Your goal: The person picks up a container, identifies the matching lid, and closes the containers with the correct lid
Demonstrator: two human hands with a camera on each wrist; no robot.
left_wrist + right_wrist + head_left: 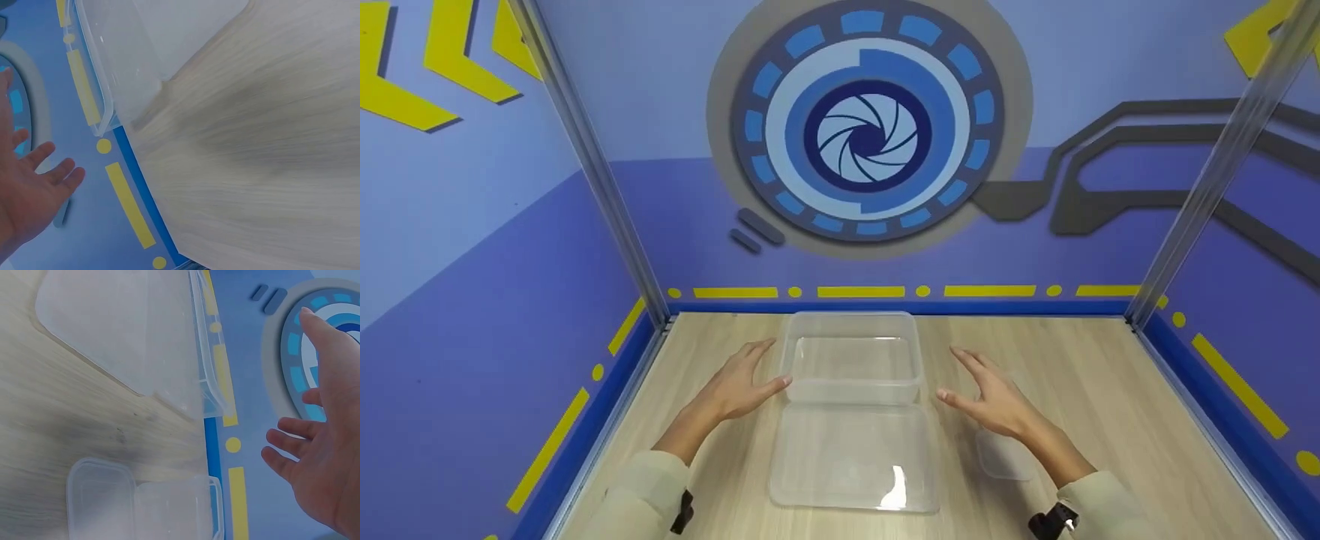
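Observation:
A large clear plastic food container stands uncovered near the back of the table, and its flat lid lies just in front. To its left, my left hand hovers with fingers spread, the thumb tip overlapping the container's edge in the head view. My right hand is held in the air to the right, fingers apart and holding nothing. Under that hand lies a small clear lid. Beside it, a small clear container shows in the right wrist view but is mostly hidden by the hand in the head view.
The wooden table is enclosed by a blue and purple back wall and side walls with yellow marks. Metal posts rise at the back corners. Both forearms wear pale sleeves with small black devices at the cuffs.

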